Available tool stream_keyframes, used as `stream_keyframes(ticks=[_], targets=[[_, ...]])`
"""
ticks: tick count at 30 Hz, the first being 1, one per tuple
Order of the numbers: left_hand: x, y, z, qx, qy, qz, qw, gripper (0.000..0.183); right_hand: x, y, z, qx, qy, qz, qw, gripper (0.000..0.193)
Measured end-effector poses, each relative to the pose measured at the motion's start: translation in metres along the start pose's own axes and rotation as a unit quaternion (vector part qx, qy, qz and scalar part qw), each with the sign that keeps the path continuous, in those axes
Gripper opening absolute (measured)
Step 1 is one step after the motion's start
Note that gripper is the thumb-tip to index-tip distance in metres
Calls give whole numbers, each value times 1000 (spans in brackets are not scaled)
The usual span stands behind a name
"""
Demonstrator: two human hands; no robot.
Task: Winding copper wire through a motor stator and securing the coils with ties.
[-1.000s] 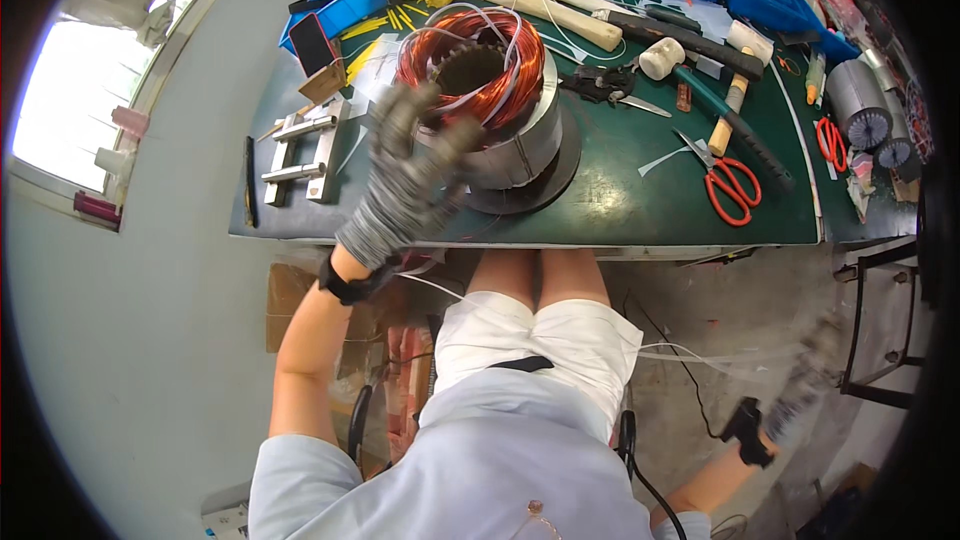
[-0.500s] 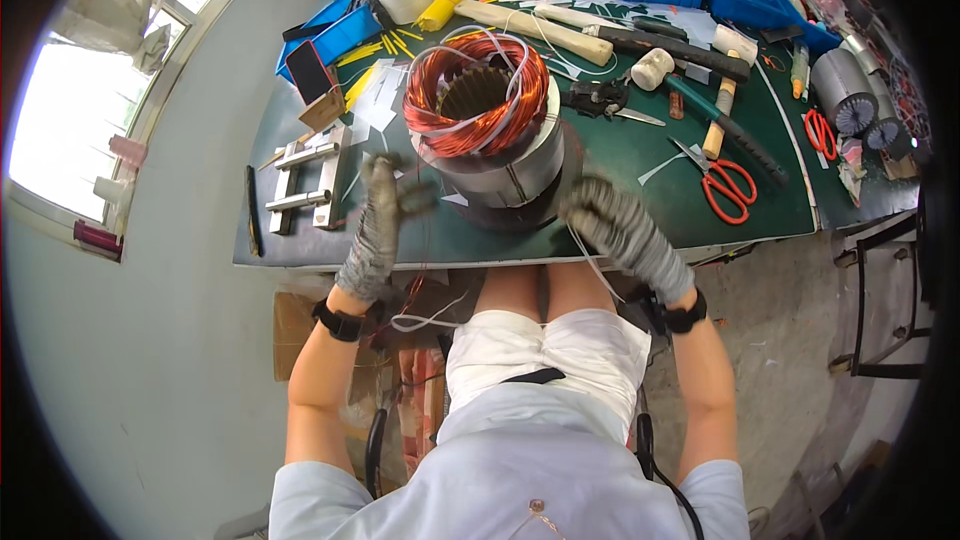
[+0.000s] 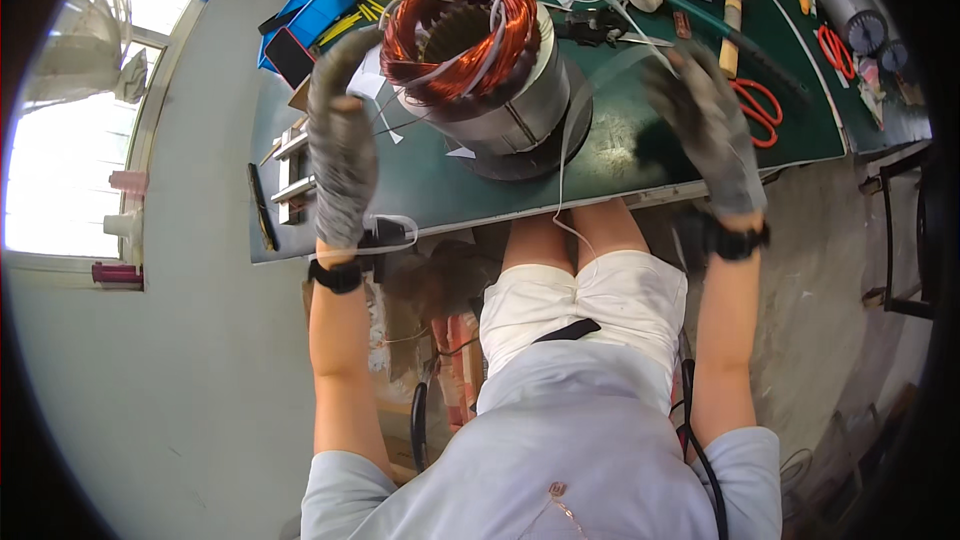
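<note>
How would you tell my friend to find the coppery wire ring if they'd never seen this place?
Find the dark green table, then the silvery metal cylinder on a dark round base near its front edge. The wire ring bulges from the cylinder's top. Around there, it's the only thick, shiny orange-red bundle of wire with a hollow middle.

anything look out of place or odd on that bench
Mostly clutter: loose white scraps lie beside the copper-wound core, and a thin white cord hangs over the bench edge. No spill or damage shows.
</note>
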State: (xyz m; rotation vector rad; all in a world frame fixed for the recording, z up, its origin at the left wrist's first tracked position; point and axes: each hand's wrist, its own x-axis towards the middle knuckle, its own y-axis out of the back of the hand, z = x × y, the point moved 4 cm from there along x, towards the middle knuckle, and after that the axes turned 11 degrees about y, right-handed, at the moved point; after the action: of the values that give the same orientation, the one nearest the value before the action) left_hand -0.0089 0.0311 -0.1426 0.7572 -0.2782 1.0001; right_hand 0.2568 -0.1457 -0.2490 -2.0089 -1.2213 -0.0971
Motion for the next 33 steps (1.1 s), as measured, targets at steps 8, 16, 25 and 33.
stream_keyframes(ticks=[8, 16, 25, 33], targets=[[1, -46, 50, 288, -152, -86, 942, 55, -169, 157, -160, -53, 116, 243, 962, 32], [8, -36, 40, 326, -150, -88, 929, 42, -68, -85, -53, -272, -31, -106, 956, 16], [39, -44, 41, 328, -85, -331, 881, 30, -2, -121, 28, -428, 186, -85, 880, 16], [26, -40, 72, 552, -151, -73, 817, 52, 26, -133, -37, -494, 335, -76, 799, 21]])
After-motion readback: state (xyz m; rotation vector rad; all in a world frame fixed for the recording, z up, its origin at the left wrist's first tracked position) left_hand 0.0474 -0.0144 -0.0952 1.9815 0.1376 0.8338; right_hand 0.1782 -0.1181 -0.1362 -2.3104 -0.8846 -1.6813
